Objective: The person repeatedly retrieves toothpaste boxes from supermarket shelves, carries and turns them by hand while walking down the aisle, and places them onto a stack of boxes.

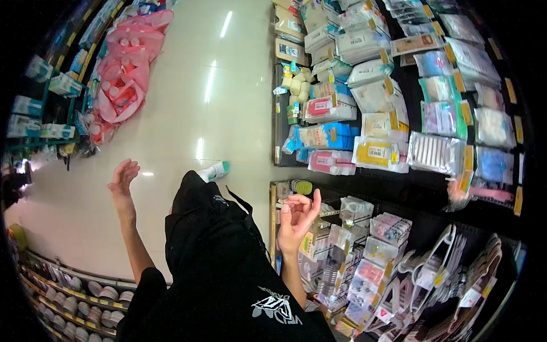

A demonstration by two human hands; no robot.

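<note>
Both of my hands are raised in front of my black clothing, over a shop aisle. My left hand [123,178] is over the pale tiled floor [171,108], its fingers slightly curled and apart, with nothing in it. On the other side, my right hand [298,221] is palm up beside the right-hand shelves, fingers loosely bent and nothing held. It looks nearest to the hanging small packs [356,211] and a green round item [302,186]. A white and green shoe [215,171] shows below me on the floor.
Hanging packaged goods [325,137] line the right side, with clothes hangers [427,273] lower down. Pink bags [122,85] hang at the upper left beside boxed goods [65,85]. Shelves of stacked bowls [71,305] curve along the lower left.
</note>
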